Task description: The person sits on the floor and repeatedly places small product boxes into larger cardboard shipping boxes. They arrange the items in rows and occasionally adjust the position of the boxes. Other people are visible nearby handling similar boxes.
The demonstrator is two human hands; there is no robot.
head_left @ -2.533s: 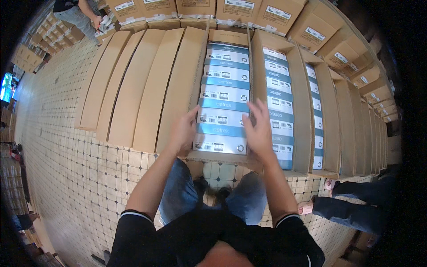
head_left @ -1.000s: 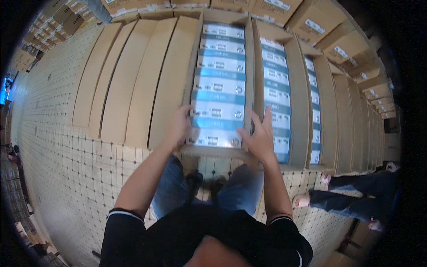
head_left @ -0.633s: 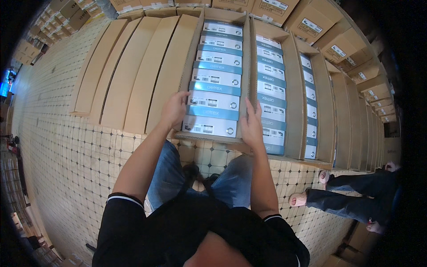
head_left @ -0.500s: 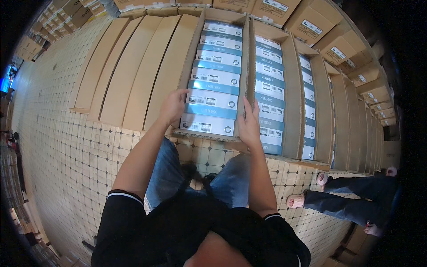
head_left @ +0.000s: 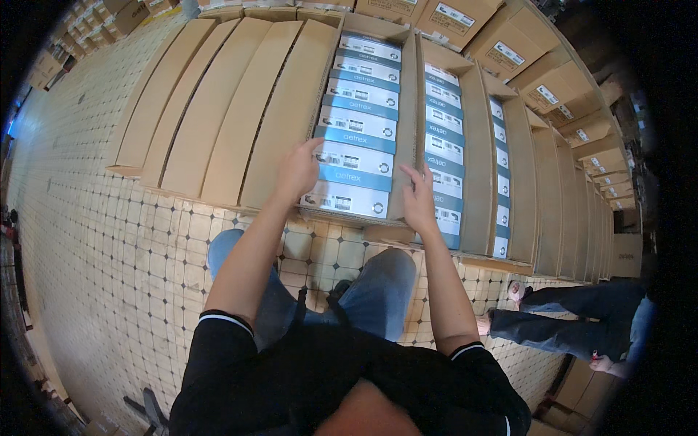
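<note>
A long, narrow open carton [head_left: 407,109] lies in front of me, with several white and blue printed boxes [head_left: 356,155] packed in a row inside it. My left hand [head_left: 299,171] is closed over the near part of its left wall, fingertips beside the boxes. On the opposite side, my right hand [head_left: 419,203] straddles the right wall, one finger inside the carton and others over its outer side. The undersides of both hands are hidden.
Closed long cartons [head_left: 240,109] lie side by side at the left. To the right is another open carton [head_left: 474,167] of similar boxes, with more beyond it. Stacked cardboard boxes [head_left: 502,54] line the back. A person in dark trousers [head_left: 567,320] stands at the lower right.
My view has shifted slightly, moving the carton a little rightward in the picture. Both hands stay at its walls; the right hand's fingers look more spread. My knees are wider apart.
</note>
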